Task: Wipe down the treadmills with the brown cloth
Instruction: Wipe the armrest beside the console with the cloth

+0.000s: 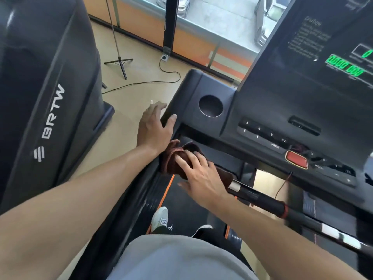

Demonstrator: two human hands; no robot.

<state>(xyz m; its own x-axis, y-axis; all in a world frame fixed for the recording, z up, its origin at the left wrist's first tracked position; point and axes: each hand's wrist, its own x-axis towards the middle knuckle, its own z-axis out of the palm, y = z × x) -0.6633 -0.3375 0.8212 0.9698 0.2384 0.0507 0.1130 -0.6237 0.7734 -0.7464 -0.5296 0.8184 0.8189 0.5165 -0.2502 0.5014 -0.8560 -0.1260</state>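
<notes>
The right hand (pixel 198 174) presses the brown cloth (pixel 177 160) onto the handrail (pixel 260 196) with fingers spread flat; the left hand (pixel 154 128) grips the console's (pixel 201 87) edge; wiping looks midway, second treadmill (pixel 50 77) apparently pending

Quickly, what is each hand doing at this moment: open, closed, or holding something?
Left hand: grips the corner of the treadmill console, thumb curled over its edge.
Right hand: open, straight fingers pressing the brown cloth onto the handlebar.
</notes>
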